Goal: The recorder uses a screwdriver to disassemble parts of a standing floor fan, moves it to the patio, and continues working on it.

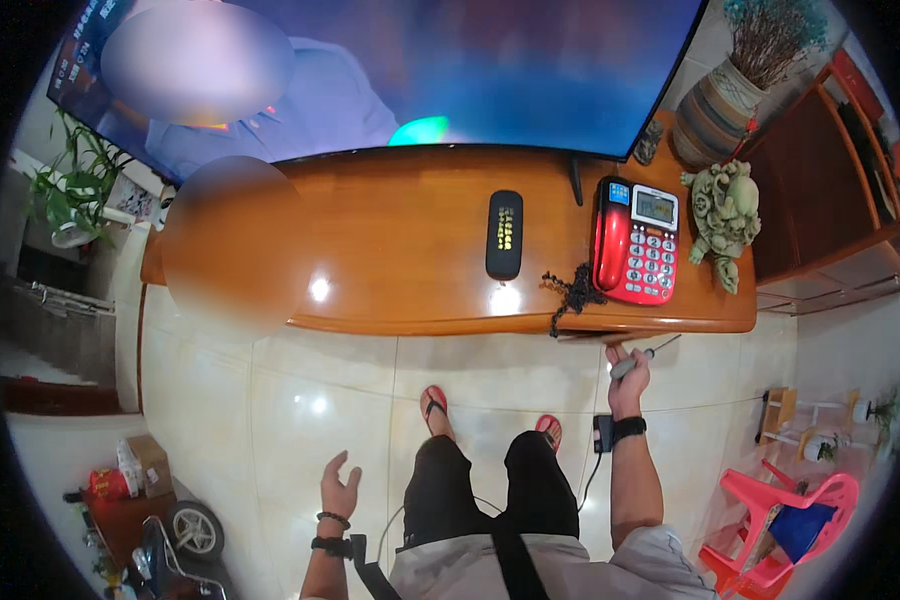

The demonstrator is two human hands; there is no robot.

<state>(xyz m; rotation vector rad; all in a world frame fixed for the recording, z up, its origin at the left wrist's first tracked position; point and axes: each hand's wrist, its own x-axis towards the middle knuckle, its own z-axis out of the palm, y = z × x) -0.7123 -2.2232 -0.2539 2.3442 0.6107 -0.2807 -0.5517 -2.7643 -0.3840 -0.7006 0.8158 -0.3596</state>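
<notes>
My right hand (pixel 628 373) is raised just below the front edge of a glossy wooden cabinet (pixel 410 290) and grips a grey-handled screwdriver (pixel 638 360), its thin shaft pointing up to the right. Straight above it on the cabinet stands a red desk telephone (pixel 636 240) with a black coiled cord (pixel 572 293) hanging over the edge. A black remote control (pixel 504 234) lies left of the phone. My left hand (pixel 338 490) hangs low beside my left leg, fingers apart, holding nothing.
A big flat screen (pixel 390 70) stands on the cabinet. A greenish figurine (pixel 725 215) and a striped vase (pixel 715 110) sit at its right end beside dark wooden shelves (pixel 830 190). On the tiled floor: a pink plastic chair (pixel 780 525) at right, boxes and a wheeled toy (pixel 185 530) at left.
</notes>
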